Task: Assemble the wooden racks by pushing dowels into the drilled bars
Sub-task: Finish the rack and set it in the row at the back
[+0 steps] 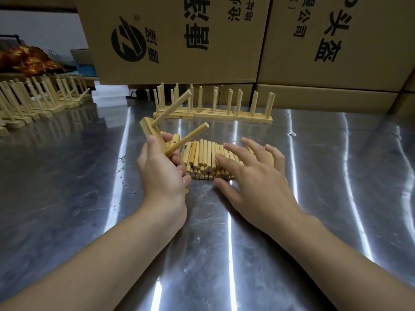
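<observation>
Head: L hand [162, 173] grips bar [150, 131]; R hand [253, 176] over dowels [203, 158].

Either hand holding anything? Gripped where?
Left hand grips the bar by its lower half. Right hand holds nothing, open over the dowel pile.

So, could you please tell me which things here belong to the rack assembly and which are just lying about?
Job: drilled bar with two dowels, gripped by the left hand; dowel pile under the open right hand; finished racks behind.
Lying about: cardboard boxes; orange foil bundle.
</observation>
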Motion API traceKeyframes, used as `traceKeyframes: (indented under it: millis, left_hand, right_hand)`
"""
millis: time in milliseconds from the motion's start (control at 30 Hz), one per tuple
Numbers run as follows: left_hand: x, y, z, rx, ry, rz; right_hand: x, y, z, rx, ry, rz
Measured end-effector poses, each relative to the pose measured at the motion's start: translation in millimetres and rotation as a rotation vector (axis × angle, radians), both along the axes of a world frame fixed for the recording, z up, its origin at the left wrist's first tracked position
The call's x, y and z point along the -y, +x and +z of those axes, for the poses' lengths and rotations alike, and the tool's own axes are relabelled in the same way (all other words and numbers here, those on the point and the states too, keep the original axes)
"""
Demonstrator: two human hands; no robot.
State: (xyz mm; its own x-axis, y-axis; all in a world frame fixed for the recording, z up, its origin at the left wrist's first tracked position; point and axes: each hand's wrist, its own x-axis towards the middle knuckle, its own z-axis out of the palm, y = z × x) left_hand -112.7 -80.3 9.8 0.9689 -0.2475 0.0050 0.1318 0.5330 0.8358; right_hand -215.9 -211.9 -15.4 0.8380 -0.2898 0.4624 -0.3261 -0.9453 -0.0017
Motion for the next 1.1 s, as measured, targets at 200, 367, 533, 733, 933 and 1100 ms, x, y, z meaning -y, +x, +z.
traceKeyframes:
  millis: [200,367,533,733,933,1100]
  left_hand:
    - [1.7,-3.0,-0.6,-0.012,0.025,-0.007]
    - [2.6,-5.0,-0.8,-0.019,0.029,-0.015]
    - [3.6,-5.6,0.9,-0.023,0.030,-0.019]
    - [2.5,-7.6,0.6,-0.020,0.044,-0.018]
    - [2.0,-6.9,0.3,-0.019,0.051,-0.044]
    - [-4.1,1.6,1.2,-0.046,0.040,-0.139]
  right_hand:
    - [5.0,-0.4,-0.8,0.089,0.052,0.005]
    - [2.3,-1.2,0.3,0.072,0.039,0.029]
    - [-0.6,1.1,1.2,0.071,-0.029,0.055]
    - [-1.0,0.9,0.4,0.130,-0.063,0.073]
    - [-0.5,-1.8,4.0,0.281,-0.052,0.042]
    - [11.4,-8.9,10.5,0.591,0.380,0.121]
